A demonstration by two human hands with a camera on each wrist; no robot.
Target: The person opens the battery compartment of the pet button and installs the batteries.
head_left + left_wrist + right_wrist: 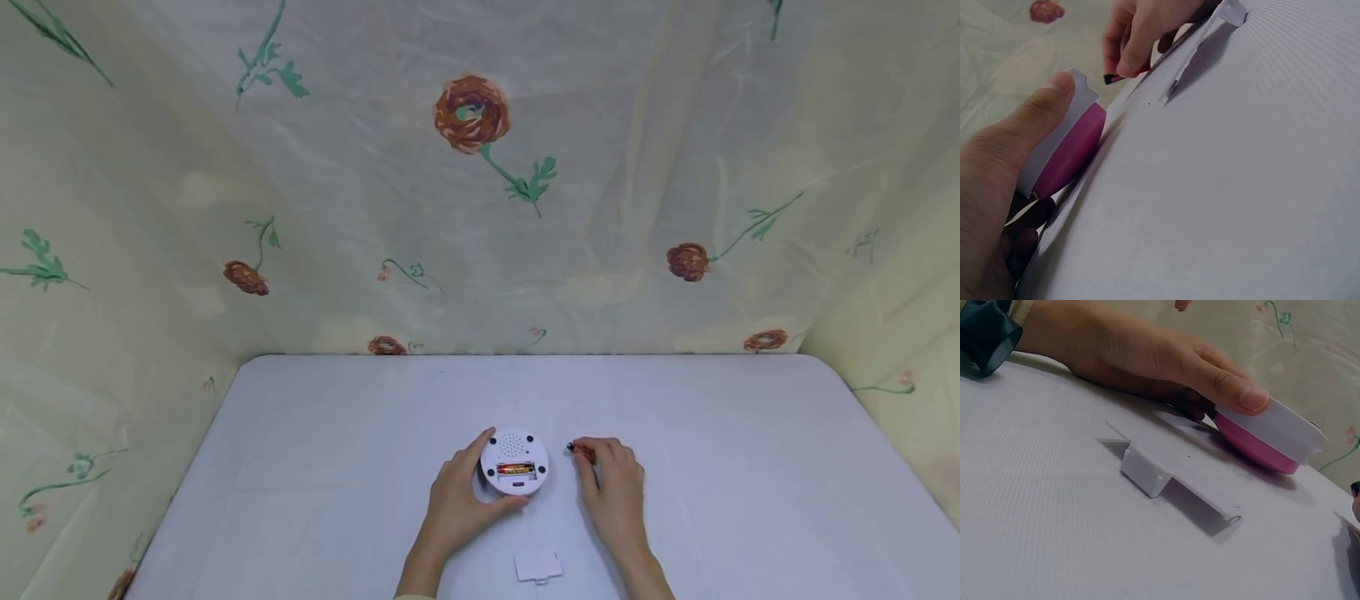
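A round white device (512,446) lies with its speaker holes and battery bay facing up. Its pink lower half (1072,153) shows in both wrist views. My left hand (456,502) holds it by the rim, thumb on the near side and fingers on the far side. One red and gold battery (516,469) sits in the bay. Just right of the device, my right hand (617,487) pinches a battery (583,452) with a dark end between thumb and fingers. That hand covers most of the battery.
The white battery cover (537,567) rests on the table in front of the device, its bent tab (1144,472) showing in the right wrist view. A white cloth covers the table (322,467). Flower-printed curtain fabric (585,275) hangs behind it and at both sides.
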